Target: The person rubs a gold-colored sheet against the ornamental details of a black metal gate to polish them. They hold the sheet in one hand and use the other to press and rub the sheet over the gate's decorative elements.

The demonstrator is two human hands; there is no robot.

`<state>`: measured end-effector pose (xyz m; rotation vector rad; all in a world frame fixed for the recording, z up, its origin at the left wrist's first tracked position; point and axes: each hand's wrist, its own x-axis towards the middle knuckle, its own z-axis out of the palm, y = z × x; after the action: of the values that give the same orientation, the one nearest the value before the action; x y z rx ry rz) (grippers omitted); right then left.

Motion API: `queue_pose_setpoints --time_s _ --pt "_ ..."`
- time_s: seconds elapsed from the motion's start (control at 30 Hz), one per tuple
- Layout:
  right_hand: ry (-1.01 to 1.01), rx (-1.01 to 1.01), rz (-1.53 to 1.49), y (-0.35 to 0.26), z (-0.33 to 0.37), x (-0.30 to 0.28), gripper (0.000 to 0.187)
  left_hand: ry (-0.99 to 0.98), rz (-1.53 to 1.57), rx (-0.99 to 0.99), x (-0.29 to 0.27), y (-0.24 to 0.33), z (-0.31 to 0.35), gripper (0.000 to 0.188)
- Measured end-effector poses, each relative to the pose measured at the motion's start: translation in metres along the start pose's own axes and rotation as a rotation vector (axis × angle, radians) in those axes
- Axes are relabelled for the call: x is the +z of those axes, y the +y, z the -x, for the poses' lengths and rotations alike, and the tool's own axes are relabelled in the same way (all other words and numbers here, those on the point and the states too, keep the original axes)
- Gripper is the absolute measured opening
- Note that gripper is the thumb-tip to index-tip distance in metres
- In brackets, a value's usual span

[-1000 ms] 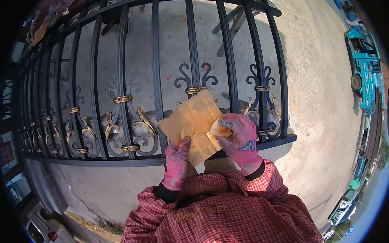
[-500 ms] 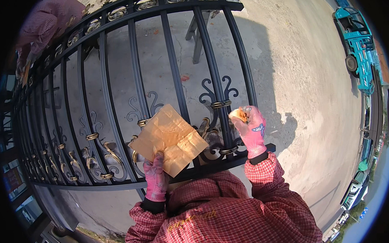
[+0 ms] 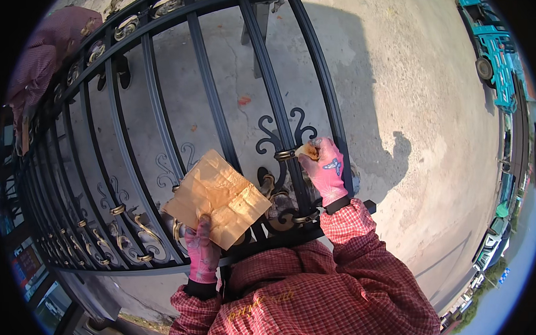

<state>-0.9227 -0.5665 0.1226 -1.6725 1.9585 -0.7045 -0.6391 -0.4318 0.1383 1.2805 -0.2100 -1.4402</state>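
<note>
Both my hands wear pink gloves. My left hand point(image 3: 203, 252) grips the lower edge of a creased brown cardboard sheet point(image 3: 219, 193), thumb on top; a shiny gold smear covers part of it. A small pale sponge point(image 3: 307, 152), stained gold-brown, is pinched in my right hand point(image 3: 327, 174). It is at the right side of a gold collar point(image 3: 284, 155) on a dark bar of the metal fence panel point(image 3: 264, 67); whether they touch is hard to tell. Black scrolls point(image 3: 303, 124) curl above this collar, and a second gold collar point(image 3: 306, 217) sits lower on the bar.
Another person point(image 3: 51, 54) in a checked top bends over the panel's far left. A support leg point(image 3: 257, 38) stands under the far side. Concrete ground point(image 3: 431, 103) stretches right toward a teal three-wheeled cargo vehicle point(image 3: 493, 59). More gold-touched scrolls point(image 3: 146, 228) line the panel's left part.
My right hand has moved slightly left and up, bringing the sponge to the gold collar. The cardboard in my left hand has shifted a little left. The view has also shifted somewhat.
</note>
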Motion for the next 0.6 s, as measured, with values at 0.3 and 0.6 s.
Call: queue_pose_setpoints --time_s 0.3,0.6 --pt "0.188 0.042 0.148 0.001 0.0 0.004 0.033 -0.003 0.021 0.027 -0.01 0.002 -0.007 0.039" --pt "0.23 0.011 0.143 -0.013 0.011 0.015 0.034 0.044 0.045 -0.026 -0.031 0.008 -0.005 0.036"
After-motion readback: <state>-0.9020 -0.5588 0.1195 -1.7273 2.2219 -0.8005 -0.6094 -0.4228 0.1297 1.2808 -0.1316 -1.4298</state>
